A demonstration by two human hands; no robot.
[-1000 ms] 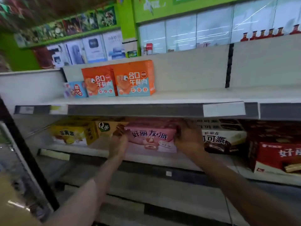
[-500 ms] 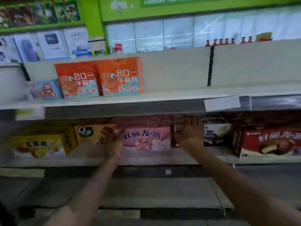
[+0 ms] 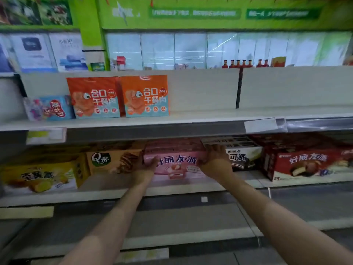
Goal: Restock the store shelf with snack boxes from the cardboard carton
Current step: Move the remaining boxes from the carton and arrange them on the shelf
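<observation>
**Hidden, cropped and illegible regions**

My left hand point(image 3: 146, 167) covers the left end of the pink snack box point(image 3: 177, 165); my right hand point(image 3: 214, 161) covers its right end and part of the black-and-white box point(image 3: 244, 157) beside it. The upper shelf's front edge point(image 3: 152, 131) hides the top rear of these boxes. The yellow box point(image 3: 38, 176) is cut by the left edge, the red box point(image 3: 309, 163) by the right. Lettering on the green banner point(image 3: 210, 14) is blurred beyond reading. My forearms leave the bottom edge.

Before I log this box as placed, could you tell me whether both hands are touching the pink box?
Touching. In the head view the left hand and the right hand each grip an end of the pink box.
</observation>
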